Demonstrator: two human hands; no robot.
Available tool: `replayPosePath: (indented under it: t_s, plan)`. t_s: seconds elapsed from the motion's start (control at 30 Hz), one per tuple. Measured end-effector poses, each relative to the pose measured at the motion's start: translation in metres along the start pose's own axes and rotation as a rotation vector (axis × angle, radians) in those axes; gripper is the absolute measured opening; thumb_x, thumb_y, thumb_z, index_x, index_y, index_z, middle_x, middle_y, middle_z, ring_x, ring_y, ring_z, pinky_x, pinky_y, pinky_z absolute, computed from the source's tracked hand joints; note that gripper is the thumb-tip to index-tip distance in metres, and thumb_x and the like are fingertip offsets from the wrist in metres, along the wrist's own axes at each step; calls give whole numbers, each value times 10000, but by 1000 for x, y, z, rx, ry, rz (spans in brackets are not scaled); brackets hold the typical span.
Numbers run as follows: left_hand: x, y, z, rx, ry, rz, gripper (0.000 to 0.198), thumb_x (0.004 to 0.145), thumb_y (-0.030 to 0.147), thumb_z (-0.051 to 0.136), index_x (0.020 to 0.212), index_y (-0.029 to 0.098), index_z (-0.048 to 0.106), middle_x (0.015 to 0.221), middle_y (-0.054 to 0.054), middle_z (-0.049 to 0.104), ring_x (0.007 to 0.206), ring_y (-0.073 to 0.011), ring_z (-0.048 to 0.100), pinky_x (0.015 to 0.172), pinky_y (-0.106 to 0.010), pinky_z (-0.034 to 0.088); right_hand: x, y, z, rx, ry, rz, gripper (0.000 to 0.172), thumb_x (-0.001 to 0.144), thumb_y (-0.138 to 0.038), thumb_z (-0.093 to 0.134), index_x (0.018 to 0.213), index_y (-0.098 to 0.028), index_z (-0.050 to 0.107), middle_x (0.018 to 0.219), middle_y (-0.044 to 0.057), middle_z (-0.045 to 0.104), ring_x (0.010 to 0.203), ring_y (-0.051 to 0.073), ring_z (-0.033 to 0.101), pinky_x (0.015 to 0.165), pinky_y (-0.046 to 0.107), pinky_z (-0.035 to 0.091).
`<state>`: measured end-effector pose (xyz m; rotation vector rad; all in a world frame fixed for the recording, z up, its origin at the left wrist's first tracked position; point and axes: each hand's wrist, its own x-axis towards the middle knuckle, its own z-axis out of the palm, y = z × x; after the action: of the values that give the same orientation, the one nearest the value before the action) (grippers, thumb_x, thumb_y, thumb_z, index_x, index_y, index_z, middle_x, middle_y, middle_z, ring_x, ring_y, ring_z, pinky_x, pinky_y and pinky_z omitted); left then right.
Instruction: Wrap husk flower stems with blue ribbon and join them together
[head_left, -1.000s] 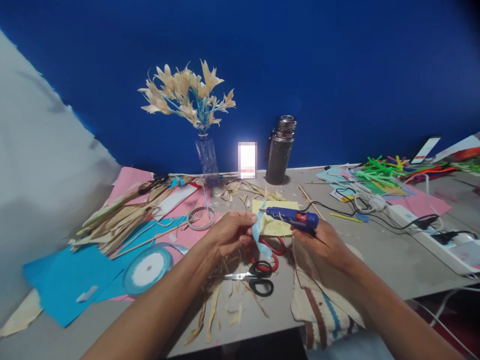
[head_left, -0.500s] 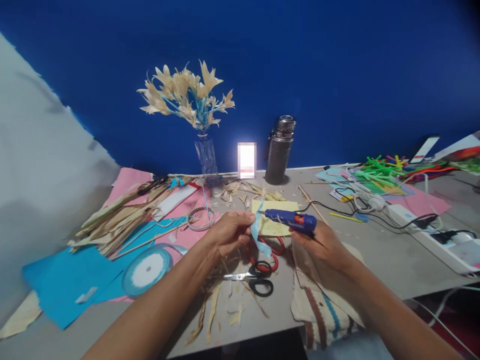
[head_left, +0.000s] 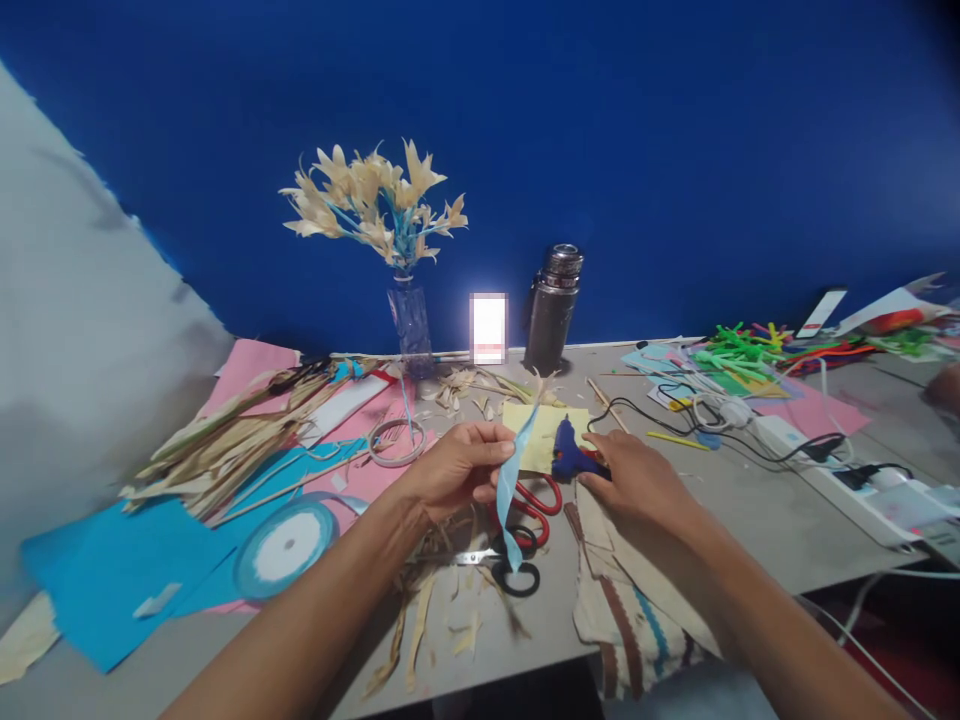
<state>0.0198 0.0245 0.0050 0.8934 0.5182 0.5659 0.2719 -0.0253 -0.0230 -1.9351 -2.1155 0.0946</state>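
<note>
My left hand [head_left: 469, 462] pinches a light blue ribbon [head_left: 508, 490] between thumb and fingers. Its lower end hangs over black-handled scissors [head_left: 517, 577], and a thin pale husk-like tip [head_left: 541, 385] shows at the top. My right hand [head_left: 637, 480] is closed on the handle of a blue glue gun [head_left: 571, 455], low over a yellow paper [head_left: 534, 425], nozzle pointing away from me. Whether the gun rests on the paper I cannot tell. Red-handled scissors [head_left: 551, 495] lie between the hands, partly behind the ribbon.
At the back stand husk flowers [head_left: 367, 195] in a clear bottle [head_left: 411, 325] and a dark flask [head_left: 551, 315]. A ribbon spool [head_left: 289, 545] and dry husks [head_left: 225, 440] lie left. Right are a power strip [head_left: 814, 475], a black cord [head_left: 720, 440] and a striped cloth [head_left: 630, 610].
The glue gun has moved from the ribbon down towards the yellow paper, its nozzle turning from leftward to away from me. The ribbon now hangs straighter in my left hand.
</note>
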Motion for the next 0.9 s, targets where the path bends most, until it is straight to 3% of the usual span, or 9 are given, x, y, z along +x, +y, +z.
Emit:
replayPosePath:
  t_s: [0.07,0.17,0.27,0.33,0.5,0.63,0.77,0.9]
  plan:
    - [0,-2,1,13,0,2,255,676,277,828,727,103,649,499,20,527,351,-25,387,335,-134,253,2,-2,-8,231,38,-26,257,832,-331,629,1026,-190,722,961,108,688,901,261,618,761,331,427]
    - [1,-7,5,75,107,95,259,690,298,814,758,117,642,515,22,555,340,-29,390,335,-143,276,5,-13,-22,676,77,13,254,869,-399,596,847,-186,732,852,67,702,769,207,620,688,300,449]
    - [3,-11,8,173,230,234,229,726,300,781,760,129,633,524,31,559,351,-39,414,342,-148,300,4,-31,-29,858,151,86,279,837,-430,641,733,-178,703,699,29,665,648,170,569,608,283,425]
    - [3,-13,10,201,258,267,218,732,298,772,759,135,630,518,40,547,359,-46,426,346,-151,310,1,-43,-27,924,158,98,284,832,-438,650,759,-172,716,708,32,674,644,163,561,606,282,424]
    - [2,-14,13,143,233,244,245,700,299,797,743,132,623,514,42,543,353,-42,415,338,-151,294,1,-62,-11,1145,149,152,316,808,-467,682,873,-166,755,780,67,720,671,166,583,587,273,427]
    - [1,-11,12,-8,103,125,273,662,287,831,764,123,637,515,46,542,340,-18,353,340,-148,234,14,-56,-11,1296,212,216,254,744,-403,758,820,-161,760,721,41,686,563,106,485,523,243,374]
    - [-1,-11,10,-54,13,38,312,617,278,867,754,90,659,563,15,564,419,-31,428,391,-153,274,22,-49,-18,1477,25,180,268,675,-378,825,815,-157,767,698,23,649,545,88,454,490,226,341]
    - [-2,-15,13,-80,-36,-1,318,603,282,875,760,100,668,582,5,588,467,-65,495,453,-179,358,19,-51,-23,1651,-164,119,284,649,-378,851,821,-168,764,727,20,639,618,106,527,555,231,410]
